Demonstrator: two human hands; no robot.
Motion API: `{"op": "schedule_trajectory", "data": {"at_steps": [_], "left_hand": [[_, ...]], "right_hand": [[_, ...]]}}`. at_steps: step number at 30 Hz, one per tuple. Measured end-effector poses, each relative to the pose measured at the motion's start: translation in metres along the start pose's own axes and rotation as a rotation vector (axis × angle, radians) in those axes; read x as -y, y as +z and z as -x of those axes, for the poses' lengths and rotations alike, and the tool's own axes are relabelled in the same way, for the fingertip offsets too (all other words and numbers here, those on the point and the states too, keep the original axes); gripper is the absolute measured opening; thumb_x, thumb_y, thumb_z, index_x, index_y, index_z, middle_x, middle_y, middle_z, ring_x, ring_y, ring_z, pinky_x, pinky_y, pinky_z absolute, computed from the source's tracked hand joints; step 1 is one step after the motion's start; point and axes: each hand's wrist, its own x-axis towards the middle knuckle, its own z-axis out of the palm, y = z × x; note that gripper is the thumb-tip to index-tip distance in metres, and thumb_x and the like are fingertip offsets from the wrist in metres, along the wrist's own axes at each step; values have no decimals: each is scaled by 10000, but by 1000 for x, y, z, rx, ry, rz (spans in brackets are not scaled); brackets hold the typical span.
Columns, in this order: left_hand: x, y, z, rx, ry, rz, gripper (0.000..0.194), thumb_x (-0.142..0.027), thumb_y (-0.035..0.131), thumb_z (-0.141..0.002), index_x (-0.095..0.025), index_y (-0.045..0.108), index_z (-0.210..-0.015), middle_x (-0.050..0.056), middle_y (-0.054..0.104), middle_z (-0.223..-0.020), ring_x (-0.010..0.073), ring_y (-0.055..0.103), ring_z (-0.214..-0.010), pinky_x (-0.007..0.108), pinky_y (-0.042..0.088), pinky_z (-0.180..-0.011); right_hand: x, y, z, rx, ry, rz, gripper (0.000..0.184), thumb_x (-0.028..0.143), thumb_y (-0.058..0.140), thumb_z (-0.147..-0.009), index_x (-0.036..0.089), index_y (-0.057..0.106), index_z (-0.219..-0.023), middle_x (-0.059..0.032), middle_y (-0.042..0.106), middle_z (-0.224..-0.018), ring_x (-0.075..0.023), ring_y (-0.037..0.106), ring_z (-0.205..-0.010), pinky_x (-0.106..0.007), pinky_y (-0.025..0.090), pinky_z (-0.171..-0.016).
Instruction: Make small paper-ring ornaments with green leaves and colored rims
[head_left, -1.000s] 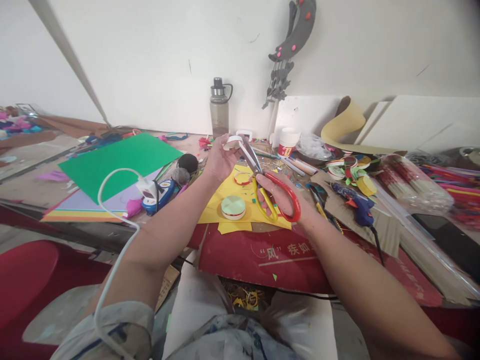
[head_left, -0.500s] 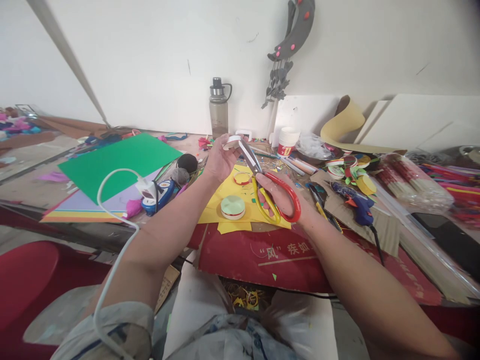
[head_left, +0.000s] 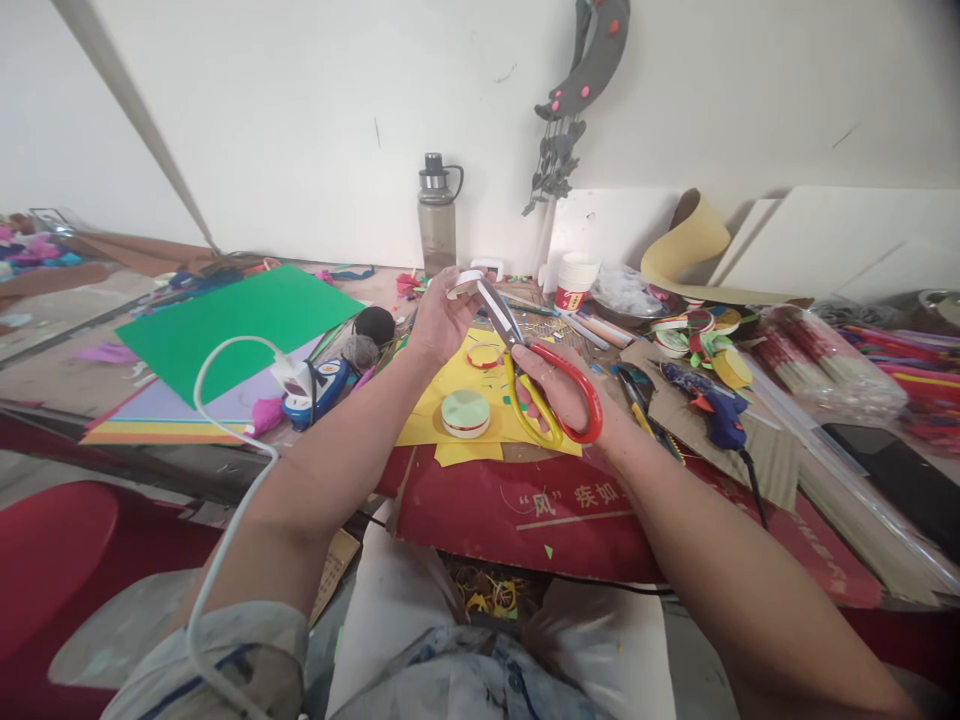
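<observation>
My left hand (head_left: 441, 322) is closed on a curved white paper ring (head_left: 468, 281), raised above the middle of the table. In my right hand (head_left: 559, 385) are scissors (head_left: 556, 400) with one red and one yellow handle. Their blades point up and left and meet the ring's edge, where a narrow white strip lies along them. Below my hands, on yellow paper (head_left: 420, 405), sits a short round piece (head_left: 466, 413) with a pale green top and a white side edged in red. Behind it lies a thin red-and-yellow ring (head_left: 484, 357).
A water bottle (head_left: 437, 215) and a paper cup (head_left: 576, 284) stand at the back. Green paper (head_left: 240, 325) and a white cable (head_left: 247, 500) are on the left. A glue gun (head_left: 709, 405), a utility knife (head_left: 646, 415) and a phone (head_left: 896, 480) lie to the right.
The scissors' handles have spread slightly further apart over the last second. Both hands stay in nearly the same place, still holding the paper ring and the scissors.
</observation>
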Motion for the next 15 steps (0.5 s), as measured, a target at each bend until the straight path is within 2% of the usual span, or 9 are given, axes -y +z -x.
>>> {"op": "schedule_trajectory", "data": {"at_steps": [3, 8, 15], "left_hand": [[0, 1, 2, 1, -4, -15, 133, -292, 677, -954, -205, 635, -862, 75, 821, -1073, 254, 751, -1266, 356, 599, -1094], [-1, 2, 3, -14, -25, -5, 148, -302, 720, -932, -208, 627, -867, 74, 814, -1105, 258, 755, -1259, 376, 591, -1111], [2, -1, 0, 39, 19, 5, 127, -253, 639, -958, -202, 631, -842, 78, 819, -1005, 261, 766, -1232, 393, 577, -1131]], "right_hand": [[2, 0, 1, -8, 2, -3, 618, 876, 575, -880, 284, 475, -731, 39, 521, -524, -138, 510, -390, -286, 369, -363], [2, 0, 1, -12, 8, 0, 596, 865, 564, -894, 281, 518, -784, 36, 529, -536, -152, 523, -406, -292, 360, -370], [0, 0, 1, -19, -7, -13, 610, 857, 583, -898, 283, 469, -727, 51, 508, -490, -134, 498, -374, -281, 362, -359]]}}
